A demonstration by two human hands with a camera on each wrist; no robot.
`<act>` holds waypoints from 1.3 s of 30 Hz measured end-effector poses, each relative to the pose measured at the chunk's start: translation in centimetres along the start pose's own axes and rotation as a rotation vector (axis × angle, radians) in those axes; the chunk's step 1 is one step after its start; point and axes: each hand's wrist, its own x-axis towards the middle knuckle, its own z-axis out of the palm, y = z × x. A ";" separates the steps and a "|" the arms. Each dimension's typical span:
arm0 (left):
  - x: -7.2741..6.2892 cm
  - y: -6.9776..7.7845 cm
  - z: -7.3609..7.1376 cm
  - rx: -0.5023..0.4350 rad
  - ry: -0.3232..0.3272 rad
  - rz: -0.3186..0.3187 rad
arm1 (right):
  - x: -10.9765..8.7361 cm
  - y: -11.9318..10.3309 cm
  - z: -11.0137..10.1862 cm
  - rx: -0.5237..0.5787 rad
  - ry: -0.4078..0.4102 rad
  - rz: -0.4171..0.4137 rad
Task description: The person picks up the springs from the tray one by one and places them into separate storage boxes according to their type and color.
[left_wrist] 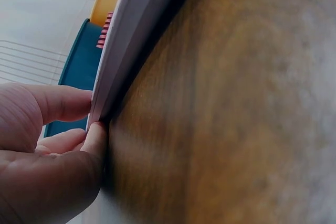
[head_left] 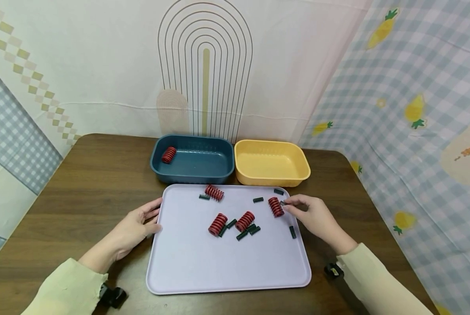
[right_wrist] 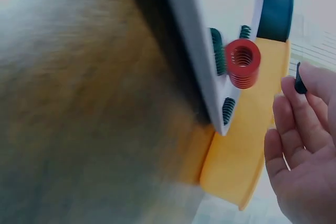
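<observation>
My right hand (head_left: pixel 312 215) pinches a small dark green spring (right_wrist: pixel 300 81) between thumb and fingertips, over the tray's right side. Just left of those fingertips lies a thick red spring (head_left: pixel 276 207). My left hand (head_left: pixel 131 228) holds the left edge of the pale lilac tray (head_left: pixel 195 269), thumb and fingertips at its rim (left_wrist: pixel 107 72). Across the tray lie more red springs (head_left: pixel 217 224) and several small green springs (head_left: pixel 241 235), some touching. One green spring (head_left: pixel 292 232) sits near the right edge, another (head_left: pixel 279 191) by the far right corner.
Behind the tray stands a dark blue bin (head_left: pixel 191 179) with one red spring (head_left: pixel 169 155) inside. Next to it, on the right, is a yellow bin (head_left: pixel 272 180). Everything stands on a brown wooden table (head_left: pixel 81 183), with patterned cloth (head_left: pixel 282 57) hanging behind and at the sides.
</observation>
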 end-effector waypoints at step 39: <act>-0.1 0.1 0.1 -0.008 0.002 0.005 | 8.3 -1.0 0.6 0.051 0.262 0.079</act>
